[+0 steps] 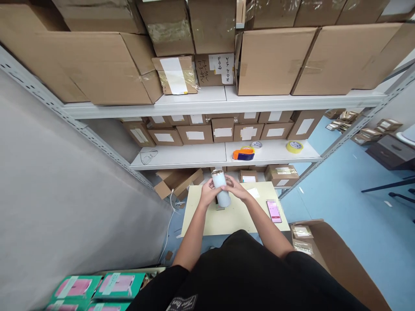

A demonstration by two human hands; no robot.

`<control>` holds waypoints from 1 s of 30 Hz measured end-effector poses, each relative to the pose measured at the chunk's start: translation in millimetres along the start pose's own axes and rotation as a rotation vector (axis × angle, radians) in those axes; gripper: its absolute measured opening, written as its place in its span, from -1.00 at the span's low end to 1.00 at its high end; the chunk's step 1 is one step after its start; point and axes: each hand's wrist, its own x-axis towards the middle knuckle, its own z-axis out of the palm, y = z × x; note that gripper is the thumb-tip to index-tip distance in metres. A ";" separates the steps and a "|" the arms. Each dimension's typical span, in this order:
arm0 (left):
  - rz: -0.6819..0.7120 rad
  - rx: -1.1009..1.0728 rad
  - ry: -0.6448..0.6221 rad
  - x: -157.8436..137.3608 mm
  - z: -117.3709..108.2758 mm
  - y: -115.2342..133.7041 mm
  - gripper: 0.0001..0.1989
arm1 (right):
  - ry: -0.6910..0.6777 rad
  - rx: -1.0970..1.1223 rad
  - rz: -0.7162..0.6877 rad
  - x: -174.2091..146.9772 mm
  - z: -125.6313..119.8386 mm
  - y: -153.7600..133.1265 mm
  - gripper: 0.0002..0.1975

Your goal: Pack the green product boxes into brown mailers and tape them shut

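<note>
Between both hands, above the pale yellow table [201, 220], is a light blue-white tumbler [223, 196] with a metallic-looking rim at its top. It tilts slightly. My left hand [209, 192] wraps its left side, with the thumb across the front. From the right, my right hand [234, 188] grips it, its thumb meeting the tumbler's middle. Some fingers are hidden behind the tumbler. Partly covered by the tumbler, a small dark object lies behind it on the table. A phone [274, 211] with a pink screen rests near the table's right edge.
Behind the table stands a metal shelf [181, 162] with cardboard boxes, an orange-and-blue tape dispenser [244, 154] and a yellow tape roll [294, 147]. An open carton [343, 259] is at lower right. Green boxes [118, 285] sit at lower left, near the grey wall [65, 181].
</note>
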 end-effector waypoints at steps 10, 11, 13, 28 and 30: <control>0.009 -0.010 -0.019 28.7 -17.1 16.4 0.00 | 0.106 0.055 -0.036 -14.7 24.1 31.5 0.40; 0.005 0.007 -0.011 30.3 -16.1 16.6 0.06 | 0.114 0.046 -0.041 -14.5 25.5 31.4 0.42; -0.012 0.006 -0.020 32.0 -14.5 16.8 0.12 | 0.067 0.075 -0.036 -15.0 26.2 29.4 0.38; -0.018 -0.155 -0.057 35.5 -12.7 17.6 0.15 | 0.074 0.055 -0.100 -17.9 29.0 15.0 0.29; 0.005 -0.154 -0.058 33.7 -12.7 18.9 0.17 | 0.107 0.028 -0.127 -19.7 27.8 14.1 0.33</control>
